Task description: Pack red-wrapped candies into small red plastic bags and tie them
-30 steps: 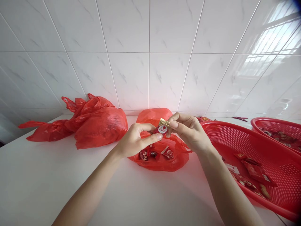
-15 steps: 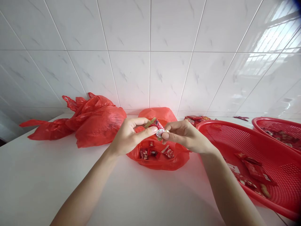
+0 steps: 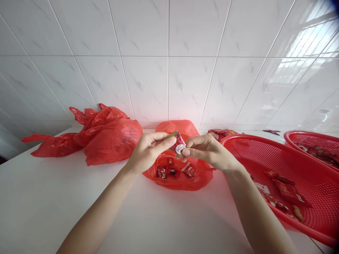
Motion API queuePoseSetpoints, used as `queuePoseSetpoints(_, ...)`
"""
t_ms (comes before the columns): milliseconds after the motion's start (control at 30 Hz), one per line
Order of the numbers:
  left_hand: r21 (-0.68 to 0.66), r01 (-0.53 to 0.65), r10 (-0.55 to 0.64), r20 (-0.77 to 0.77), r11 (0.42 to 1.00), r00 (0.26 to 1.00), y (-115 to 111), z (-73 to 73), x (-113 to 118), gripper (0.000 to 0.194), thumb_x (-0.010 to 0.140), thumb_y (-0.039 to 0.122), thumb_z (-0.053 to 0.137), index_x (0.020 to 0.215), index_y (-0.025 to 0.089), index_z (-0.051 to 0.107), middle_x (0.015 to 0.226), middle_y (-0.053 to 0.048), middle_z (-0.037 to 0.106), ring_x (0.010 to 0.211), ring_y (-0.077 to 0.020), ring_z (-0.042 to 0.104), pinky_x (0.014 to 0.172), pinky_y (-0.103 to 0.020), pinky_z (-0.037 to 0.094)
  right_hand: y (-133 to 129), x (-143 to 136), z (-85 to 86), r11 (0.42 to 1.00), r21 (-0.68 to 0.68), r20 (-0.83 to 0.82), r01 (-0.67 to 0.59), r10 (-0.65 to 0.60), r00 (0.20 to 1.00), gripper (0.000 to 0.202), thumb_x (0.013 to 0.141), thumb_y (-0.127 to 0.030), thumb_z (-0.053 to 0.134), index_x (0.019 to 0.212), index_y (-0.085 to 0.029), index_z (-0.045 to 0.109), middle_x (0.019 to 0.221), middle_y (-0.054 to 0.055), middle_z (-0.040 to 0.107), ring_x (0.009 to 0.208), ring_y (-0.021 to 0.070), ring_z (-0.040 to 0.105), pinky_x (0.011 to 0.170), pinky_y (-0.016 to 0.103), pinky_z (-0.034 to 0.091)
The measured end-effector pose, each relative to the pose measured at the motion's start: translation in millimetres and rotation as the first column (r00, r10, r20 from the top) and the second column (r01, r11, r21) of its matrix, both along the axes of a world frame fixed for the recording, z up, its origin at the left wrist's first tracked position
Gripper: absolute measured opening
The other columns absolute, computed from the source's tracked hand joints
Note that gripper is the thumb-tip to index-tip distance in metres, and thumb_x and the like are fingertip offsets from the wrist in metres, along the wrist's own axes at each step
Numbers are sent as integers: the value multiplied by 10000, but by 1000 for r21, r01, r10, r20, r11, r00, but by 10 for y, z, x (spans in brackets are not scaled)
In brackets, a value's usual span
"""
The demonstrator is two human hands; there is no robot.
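Observation:
Between both hands is a small wrapped candy (image 3: pixel 179 144), red with a white round label and gold-coloured ends. My left hand (image 3: pixel 149 150) pinches its upper left part between thumb and fingers. The fingertips of my right hand (image 3: pixel 209 150) close on its right side. Below them an open red plastic bag (image 3: pixel 185 185) stands on the white table, with several small red-wrapped sweets (image 3: pixel 172 171) inside it. My hands hide part of the bag's far side.
Tied red plastic bags (image 3: pixel 111 141) lie at the left. On the right stand a large red plastic basket (image 3: pixel 265 148) with packets inside and a second red basket (image 3: pixel 309 135) behind. Several packets (image 3: pixel 222 134) and dark red scissors (image 3: pixel 272 132) lie near the tiled wall.
The candy has turned between my fingers, so its red face and white label show more fully. My hands have stayed nearly in place above the bag.

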State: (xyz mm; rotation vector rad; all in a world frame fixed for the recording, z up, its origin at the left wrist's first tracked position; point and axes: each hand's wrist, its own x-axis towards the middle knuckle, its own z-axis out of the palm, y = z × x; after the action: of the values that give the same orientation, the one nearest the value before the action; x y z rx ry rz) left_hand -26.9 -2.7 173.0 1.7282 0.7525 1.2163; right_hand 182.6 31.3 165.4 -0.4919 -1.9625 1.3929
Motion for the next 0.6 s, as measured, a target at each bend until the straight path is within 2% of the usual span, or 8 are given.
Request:
queuePoseSetpoints(100, 14, -49, 49, -44, 999, 998, 11, -20, 1, 346, 961, 389, 533, 769, 154, 699, 758, -38, 662, 774, -172, 607, 758, -304, 482, -2, 19, 11, 1000, 14, 85, -7, 6, 996, 239, 879, -378, 683, 829, -148, 727, 785, 42, 689, 751, 150, 630, 713, 289, 514)
queuePoseSetpoints(167, 53, -102, 107, -94, 993, 990, 16, -41, -3, 367, 962, 401, 529, 729, 158, 675, 714, -20, 619, 721, -151, 566, 700, -282, 449, -10, 27, 29, 999, 21, 131, -31, 28, 991, 235, 876, -383, 684, 880, -152, 726, 813, 38, 681, 765, 146, 614, 707, 278, 496)
queuePoseSetpoints(233, 101, -152, 166, -140, 983, 976, 18, -62, -5, 381, 947, 406, 555, 658, 163, 605, 641, 9, 526, 624, -119, 475, 602, -263, 381, -18, 25, 44, 998, 29, 134, -50, 45, 990, 242, 890, -395, 662, 878, -159, 710, 804, 24, 655, 746, 135, 583, 697, 272, 477)
queuePoseSetpoints(333, 155, -205, 232, -189, 966, 954, 13, -87, 6, 462, 929, 426, 574, 568, 174, 431, 566, 38, 330, 540, -96, 316, 519, -271, 254, -13, 12, 37, 999, 42, 91, -24, 21, 996, 275, 897, -405, 650, 774, -160, 659, 709, -9, 569, 667, 108, 495, 641, 254, 425)
queuePoseSetpoints(433, 178, -218, 253, -207, 959, 945, 0, -96, 33, 492, 932, 441, 558, 569, 183, 347, 584, 37, 243, 544, -100, 250, 515, -281, 208, 10, 3, 5, 999, 33, 67, -7, 5, 998, 272, 864, -412, 693, 777, -158, 647, 712, -12, 546, 670, 110, 466, 636, 258, 404)
queuePoseSetpoints(600, 162, -196, 223, -176, 967, 959, -26, -79, 61, 499, 936, 442, 549, 568, 183, 332, 599, 31, 223, 550, -105, 230, 517, -288, 196, 29, 7, -21, 999, 49, 66, -11, 8, 998, 263, 858, -416, 702, 821, -156, 679, 750, 14, 592, 711, 132, 505, 681, 282, 433)
